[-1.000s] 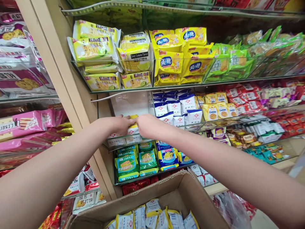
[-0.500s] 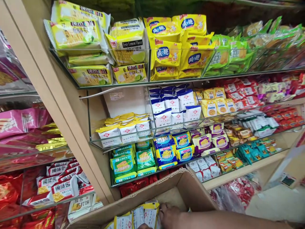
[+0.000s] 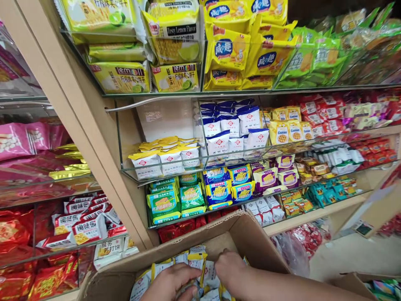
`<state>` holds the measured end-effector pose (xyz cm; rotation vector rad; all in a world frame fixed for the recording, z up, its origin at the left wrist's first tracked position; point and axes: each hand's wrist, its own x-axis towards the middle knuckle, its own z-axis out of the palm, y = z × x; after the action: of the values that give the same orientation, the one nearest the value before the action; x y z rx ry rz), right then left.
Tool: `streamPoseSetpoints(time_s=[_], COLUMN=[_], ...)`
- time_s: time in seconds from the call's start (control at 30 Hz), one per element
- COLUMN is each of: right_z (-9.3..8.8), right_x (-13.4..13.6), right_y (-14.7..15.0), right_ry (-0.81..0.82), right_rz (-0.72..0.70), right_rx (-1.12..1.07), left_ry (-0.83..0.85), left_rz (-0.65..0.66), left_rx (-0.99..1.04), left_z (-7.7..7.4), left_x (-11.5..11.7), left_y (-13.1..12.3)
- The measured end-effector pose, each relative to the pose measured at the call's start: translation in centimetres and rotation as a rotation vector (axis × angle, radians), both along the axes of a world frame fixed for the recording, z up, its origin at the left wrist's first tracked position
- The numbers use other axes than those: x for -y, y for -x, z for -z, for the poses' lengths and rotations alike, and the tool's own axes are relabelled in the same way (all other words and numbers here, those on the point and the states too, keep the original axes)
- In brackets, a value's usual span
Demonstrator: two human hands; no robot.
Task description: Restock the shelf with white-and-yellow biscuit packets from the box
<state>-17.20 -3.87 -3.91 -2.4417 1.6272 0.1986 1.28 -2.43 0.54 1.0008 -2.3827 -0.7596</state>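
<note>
Both of my hands are inside an open cardboard box (image 3: 125, 267) holding several white snack packets (image 3: 196, 262) with yellow edges. My left hand (image 3: 172, 282) is over the near packets, its fingers and thumb curved around some of them. Close by on the right, my right hand (image 3: 230, 267) has its fingers curled down against the packets. Its fingertips are hidden, so what they grip cannot be made out. Similar white-and-yellow packets (image 3: 145, 163) sit in a clear shelf bin behind the box.
Shelves with clear-fronted bins rise beyond the box, with yellow biscuit packs (image 3: 227, 48) above and green packs (image 3: 163, 202) below. A wooden upright (image 3: 75, 121) stands left. A plastic bag of red packets (image 3: 300, 246) and another box (image 3: 351, 282) lie at right.
The view has tilted down, so the shelves sit higher and more of the box shows. My left hand has come further into view over the packets; my right hand remains among them.
</note>
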Motion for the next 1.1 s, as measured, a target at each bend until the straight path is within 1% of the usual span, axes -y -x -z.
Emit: streamPoseSetpoints(time_s=[0.07,0.13,0.17,0.2,0.27,0.33,0.4,0.5,0.57,0.6,0.67,0.73,0.77,0.83,0.93,1.0,1.1], right_z=[-2.5,-5.2,-6.4,-7.5,-8.9,-9.0,-8.3,-6.9,-6.5,-6.5,-6.8,-7.3,-7.6,-8.0,-8.3,-8.3,-8.3], right_x=[-0.1,-0.3,-0.4,-0.6,-1.1,-1.5,-1.6,-1.5,-1.3,-1.3,-1.5,-1.9,-2.1,-2.5,-3.0,-3.3,-3.8], right_y=[1.3,2.7,3.2,3.6,3.7,3.1,2.2,1.0,0.6,0.6,0.8,1.2,1.5,2.1,2.8,3.0,3.1], right_ry=[-0.039,-0.050,-0.060,-0.087,-0.159,-0.202,-0.180,-0.164,-0.146,-0.097,0.077,0.260,0.312,0.338,0.337,0.394,0.514], right_rz=[-0.010,0.000,0.010,0.024,0.057,0.129,0.253,0.427,0.455,0.442,0.375,0.286,0.232,0.101,-0.080,-0.169,-0.345], right_rx=[0.012,0.128,0.252,0.430,0.814,1.117,1.284,1.330,1.309,1.283,1.208,1.137,1.122,1.125,1.154,1.149,1.059], left_ry=[-0.095,-0.230,-0.306,-0.384,-0.539,-0.663,-0.766,-0.906,-0.975,-0.999,-1.046,-1.066,-1.059,-1.023,-0.968,-0.965,-0.960], left_rz=[-0.090,-0.157,-0.179,-0.193,-0.202,-0.206,-0.256,-0.408,-0.481,-0.500,-0.511,-0.483,-0.457,-0.416,-0.398,-0.364,-0.332], left_rx=[-0.034,-0.107,-0.167,-0.240,-0.387,-0.497,-0.605,-0.801,-0.917,-0.963,-1.031,-1.068,-1.087,-1.138,-1.213,-1.225,-1.224], left_z=[-1.1,-1.9,-2.2,-2.5,-2.9,-3.4,-3.8,-4.3,-4.4,-4.4,-4.2,-4.0,-3.9,-3.9,-4.2,-4.6,-5.3], left_x=[-0.5,-0.9,-1.1,-1.2,-1.3,-1.6,-1.9,-2.5,-2.9,-3.0,-3.0,-2.9,-2.9,-2.8,-2.8,-2.9,-3.0], left_y=[0.0,0.2,0.5,0.8,1.7,2.6,3.4,4.3,4.6,4.7,4.8,4.8,4.7,4.5,3.9,3.6,3.3])
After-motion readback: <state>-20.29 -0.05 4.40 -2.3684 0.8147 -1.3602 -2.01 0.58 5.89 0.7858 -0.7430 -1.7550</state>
